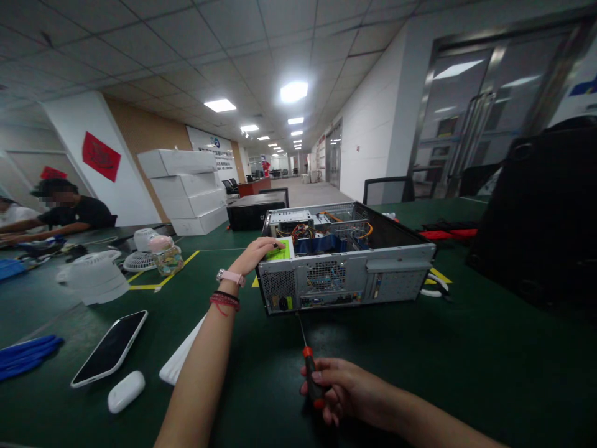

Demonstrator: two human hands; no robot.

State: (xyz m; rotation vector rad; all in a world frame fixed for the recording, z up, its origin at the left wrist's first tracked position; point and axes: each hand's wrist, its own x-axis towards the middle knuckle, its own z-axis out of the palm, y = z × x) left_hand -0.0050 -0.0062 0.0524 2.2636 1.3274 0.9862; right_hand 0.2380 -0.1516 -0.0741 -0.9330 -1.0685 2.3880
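An uncovered computer case (347, 274) lies on its side on the green table, its rear panel towards me, with cables and parts showing inside. My left hand (259, 252) rests on its near left corner, fingers stretched out over the power supply (285, 250) with a yellow-green label. In front of the case my right hand (340, 386) grips a screwdriver (308, 367) by its red and dark handle. The shaft points up towards the lower edge of the rear panel; I cannot tell whether its tip touches the case.
To the left lie a phone (111, 348), a white earbud case (126, 391) and blue gloves (28, 354). White boxes (186, 193) are stacked behind them. A large black object (527, 218) stands at the right. Another person (77, 208) sits at the far left.
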